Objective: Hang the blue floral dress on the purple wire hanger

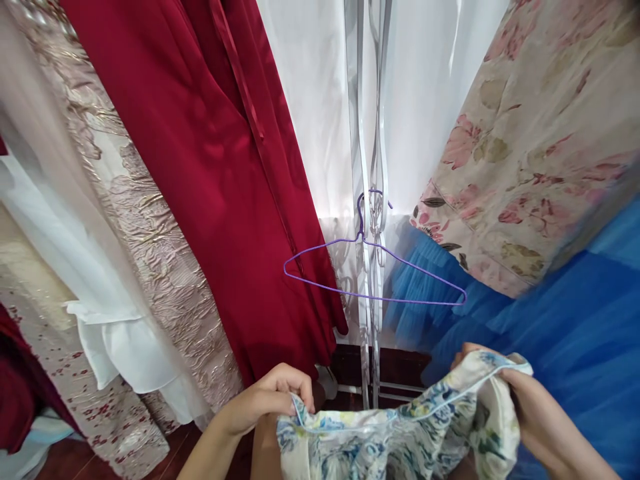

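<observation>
Your left hand (281, 392) and right hand (525, 395) grip floral garment (345, 445); spread it evenly (purple hanger (361, 233) beyond, between them).

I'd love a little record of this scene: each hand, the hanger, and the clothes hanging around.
Left hand: pinching one end of the floral garment's pale-blue-trimmed edge
Right hand: gripping the other end
Hanger: purple, hanging on the white rack
Picture's left: dark red garment, among others
Picture's right: pink-flowered fabric, blue tulle
</observation>
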Available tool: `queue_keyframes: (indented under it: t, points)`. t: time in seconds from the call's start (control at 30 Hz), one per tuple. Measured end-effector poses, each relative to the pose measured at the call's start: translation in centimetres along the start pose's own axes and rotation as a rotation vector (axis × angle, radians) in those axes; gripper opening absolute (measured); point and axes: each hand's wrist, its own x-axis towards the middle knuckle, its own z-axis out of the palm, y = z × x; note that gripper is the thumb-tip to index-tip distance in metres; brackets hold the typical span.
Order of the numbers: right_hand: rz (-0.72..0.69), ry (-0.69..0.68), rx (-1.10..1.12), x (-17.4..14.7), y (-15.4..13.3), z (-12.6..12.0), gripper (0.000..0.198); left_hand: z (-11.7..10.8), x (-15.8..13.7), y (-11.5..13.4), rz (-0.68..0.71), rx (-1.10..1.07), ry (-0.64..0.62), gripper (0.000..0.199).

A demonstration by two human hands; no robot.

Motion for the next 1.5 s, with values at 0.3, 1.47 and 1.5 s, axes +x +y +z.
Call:
queue_keyframes:
  t: [0.3, 1.47, 1.5]
  points:
    - [-0.152, 0.095, -0.017, 1.4, -1.3, 1.6, 0.019, 0.9, 1.4, 2.6, 0.084, 0.272, 0.055, 0.044]
    - [-0.648, -0.282, -1.037, 5.9, -2.4, 10.4, 0.035, -9.9, 8.5, 10.5, 0.500, 1.287, 0.955, 0.034]
    - [-0.652, -0.278, -1.042, 5.7, -2.3, 10.3, 0.035, -9.5, 8.7, 10.6, 0.508, 1.278, 0.940, 0.033]
